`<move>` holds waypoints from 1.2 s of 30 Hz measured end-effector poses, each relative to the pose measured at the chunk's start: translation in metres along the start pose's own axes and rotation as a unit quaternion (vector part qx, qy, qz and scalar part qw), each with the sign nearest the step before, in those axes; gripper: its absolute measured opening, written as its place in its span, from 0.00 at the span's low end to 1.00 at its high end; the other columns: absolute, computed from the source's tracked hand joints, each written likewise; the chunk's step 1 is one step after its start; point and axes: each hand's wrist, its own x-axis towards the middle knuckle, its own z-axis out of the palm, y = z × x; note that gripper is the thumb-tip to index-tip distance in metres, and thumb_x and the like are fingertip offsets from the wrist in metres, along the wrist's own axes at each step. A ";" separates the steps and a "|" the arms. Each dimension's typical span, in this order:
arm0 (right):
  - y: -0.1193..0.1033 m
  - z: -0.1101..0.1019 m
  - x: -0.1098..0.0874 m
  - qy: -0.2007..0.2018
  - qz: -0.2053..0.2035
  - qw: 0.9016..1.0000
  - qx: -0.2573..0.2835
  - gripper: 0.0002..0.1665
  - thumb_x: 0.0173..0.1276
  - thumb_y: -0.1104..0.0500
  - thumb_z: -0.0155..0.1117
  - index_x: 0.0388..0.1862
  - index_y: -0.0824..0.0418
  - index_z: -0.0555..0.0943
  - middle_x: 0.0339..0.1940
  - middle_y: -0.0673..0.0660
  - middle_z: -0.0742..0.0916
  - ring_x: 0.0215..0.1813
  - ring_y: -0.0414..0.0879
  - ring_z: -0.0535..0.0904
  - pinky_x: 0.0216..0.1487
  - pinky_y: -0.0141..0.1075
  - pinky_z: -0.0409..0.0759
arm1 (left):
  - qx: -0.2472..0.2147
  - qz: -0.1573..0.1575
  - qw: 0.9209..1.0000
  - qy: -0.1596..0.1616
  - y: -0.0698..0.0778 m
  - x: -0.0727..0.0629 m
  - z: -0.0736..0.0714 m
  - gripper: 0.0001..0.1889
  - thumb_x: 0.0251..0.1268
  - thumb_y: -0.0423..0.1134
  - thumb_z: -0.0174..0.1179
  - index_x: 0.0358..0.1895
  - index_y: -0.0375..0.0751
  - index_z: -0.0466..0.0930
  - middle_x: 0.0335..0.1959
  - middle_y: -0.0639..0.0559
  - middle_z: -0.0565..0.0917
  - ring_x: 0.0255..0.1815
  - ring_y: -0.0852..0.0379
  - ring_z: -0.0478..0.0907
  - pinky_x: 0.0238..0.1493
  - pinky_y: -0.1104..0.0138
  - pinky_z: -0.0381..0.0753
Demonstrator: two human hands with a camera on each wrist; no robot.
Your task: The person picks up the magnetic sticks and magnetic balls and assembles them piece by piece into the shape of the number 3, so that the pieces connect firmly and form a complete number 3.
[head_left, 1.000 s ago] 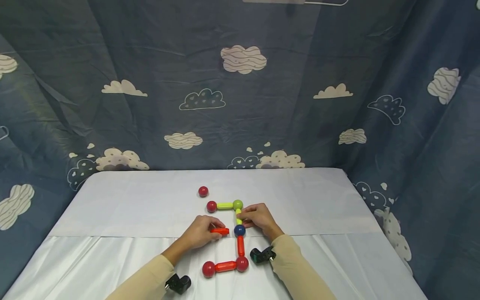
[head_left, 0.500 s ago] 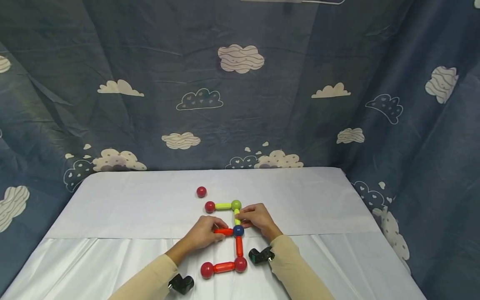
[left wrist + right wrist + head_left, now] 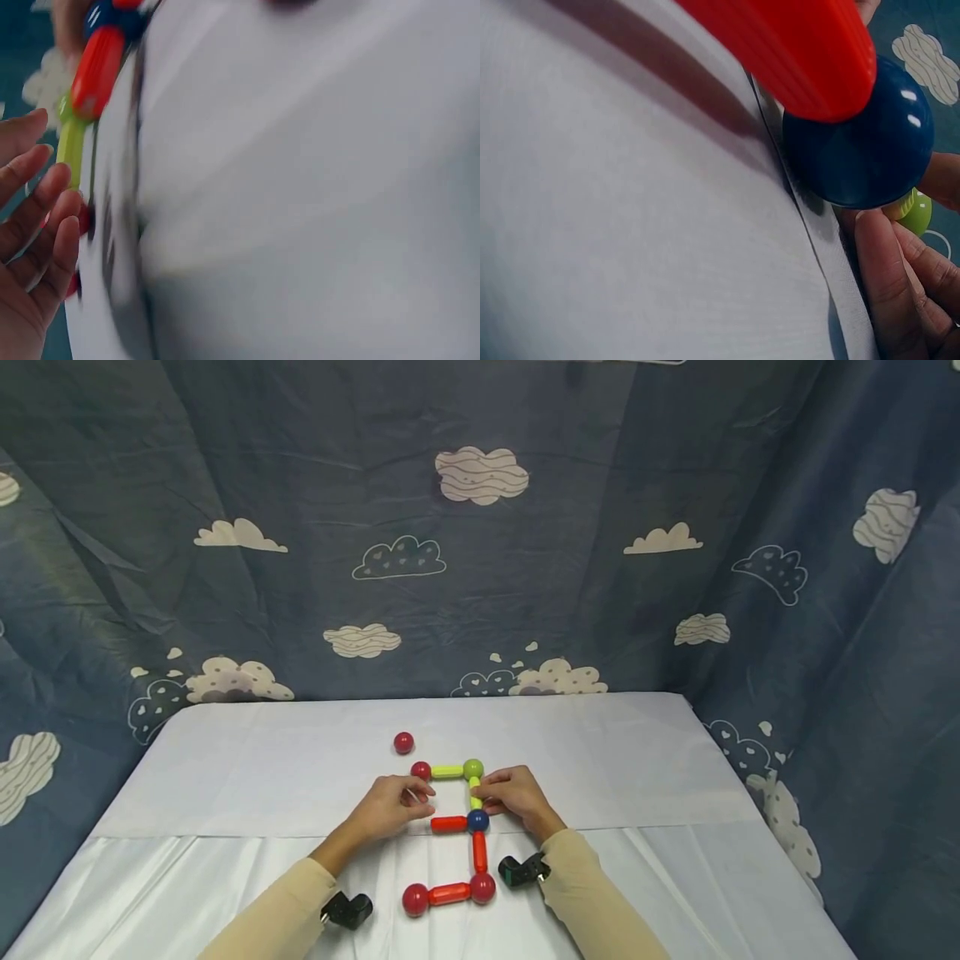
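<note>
A chain of magnetic rods and balls lies on the white cloth. My right hand (image 3: 519, 795) pinches the upright yellow-green rod (image 3: 475, 783) between the green ball (image 3: 472, 768) and the blue ball (image 3: 477, 821). From the blue ball a red rod (image 3: 447, 825) points left, its outer end bare; in the left wrist view that red rod (image 3: 97, 71) is near my spread fingers. My left hand (image 3: 390, 808) holds nothing, up and left of this rod. In the right wrist view the blue ball (image 3: 859, 154) sits right at my right fingertips (image 3: 877, 247).
Below, another red rod (image 3: 480, 852) leads to a red ball (image 3: 482, 887), then a red rod (image 3: 449, 894) and a second red ball (image 3: 416, 900). A loose red ball (image 3: 403, 742) lies at the back. A cloud-print curtain (image 3: 525, 568) hangs behind the table.
My left hand brought the red rod right to the blue ball, where it now sits attached, then let go and moved up and left. My right hand stayed on the yellow-green rod.
</note>
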 end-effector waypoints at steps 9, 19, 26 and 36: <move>0.002 -0.004 0.000 -0.005 0.002 1.000 0.004 0.16 0.55 0.65 0.73 0.40 0.72 0.83 0.25 0.56 0.85 0.22 0.41 0.80 0.27 0.32 0.81 | -0.012 -0.068 0.995 0.074 -0.019 0.023 -0.031 0.15 0.56 0.36 0.69 0.48 0.40 0.82 0.42 0.48 0.82 0.42 0.52 0.77 0.42 0.62 0.77; 0.003 -0.005 -0.001 0.010 0.010 1.000 -0.003 0.16 0.54 0.63 0.75 0.40 0.70 0.83 0.26 0.55 0.85 0.23 0.41 0.80 0.28 0.33 0.82 | -0.051 -0.093 0.991 0.080 -0.040 0.053 -0.042 0.29 0.57 0.29 0.65 0.64 0.43 0.69 0.62 0.39 0.70 0.61 0.40 0.65 0.59 0.47 0.67; 0.004 -0.003 -0.002 0.002 0.000 1.000 0.007 0.16 0.53 0.64 0.75 0.39 0.71 0.83 0.25 0.55 0.85 0.22 0.40 0.80 0.27 0.33 0.82 | -0.010 -0.091 0.995 0.045 -0.048 0.065 -0.038 0.31 0.58 0.22 0.58 0.66 0.45 0.68 0.65 0.40 0.69 0.63 0.40 0.65 0.63 0.46 0.65; 0.003 -0.001 0.001 -0.001 -0.003 1.000 0.021 0.16 0.53 0.66 0.74 0.39 0.72 0.83 0.23 0.54 0.84 0.22 0.39 0.79 0.26 0.32 0.81 | 0.046 -0.078 0.996 0.026 -0.048 0.073 -0.041 0.25 0.58 0.24 0.61 0.61 0.40 0.76 0.60 0.36 0.75 0.64 0.39 0.68 0.65 0.46 0.62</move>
